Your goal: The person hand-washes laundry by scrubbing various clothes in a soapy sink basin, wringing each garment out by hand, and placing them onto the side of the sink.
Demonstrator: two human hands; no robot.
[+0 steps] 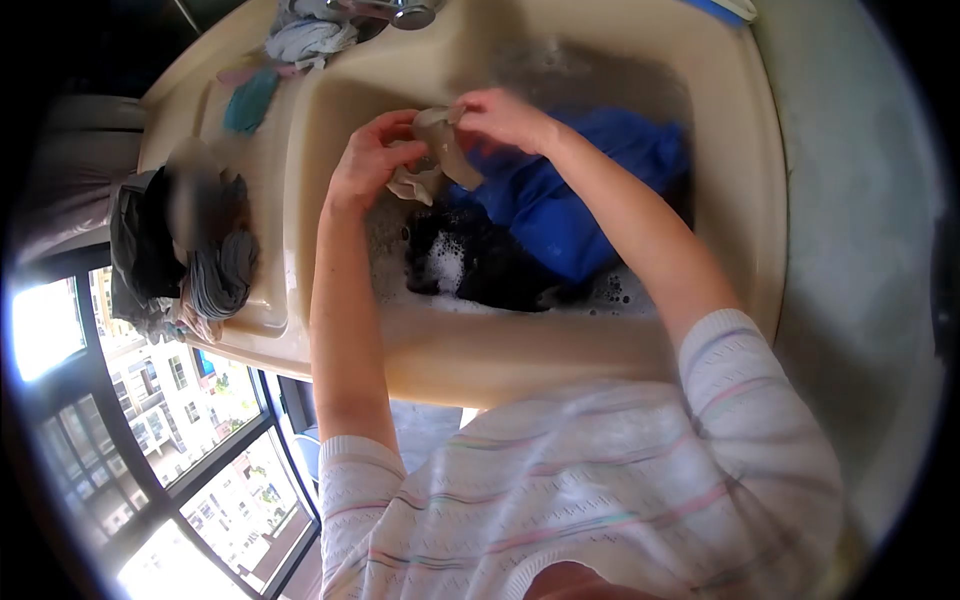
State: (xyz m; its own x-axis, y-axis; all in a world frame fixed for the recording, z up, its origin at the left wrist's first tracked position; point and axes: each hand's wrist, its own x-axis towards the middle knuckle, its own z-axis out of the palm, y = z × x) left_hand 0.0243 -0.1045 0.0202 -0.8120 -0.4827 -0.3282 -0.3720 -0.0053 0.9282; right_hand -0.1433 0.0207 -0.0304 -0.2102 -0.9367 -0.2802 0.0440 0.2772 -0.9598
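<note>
Above the basin of a beige sink (735, 200), a small light beige cloth (450, 155) hangs between my two hands. My left hand (378, 160) grips its left side, fingers curled round it. The fingertips of my right hand (500, 118) pinch the cloth's upper right edge. Below and to the right, a blue garment (575, 200) lies bunched in the basin. A black garment (480, 262) lies in sudsy water beneath my hands, with white foam on it.
Dark and grey clothes (215, 265) are piled on the sink's left ledge. A teal cloth (251, 101) lies farther back there. Near the metal faucet (405, 12) is a grey cloth bundle (310, 38). A blue and white object (725, 10) sits at the back right rim.
</note>
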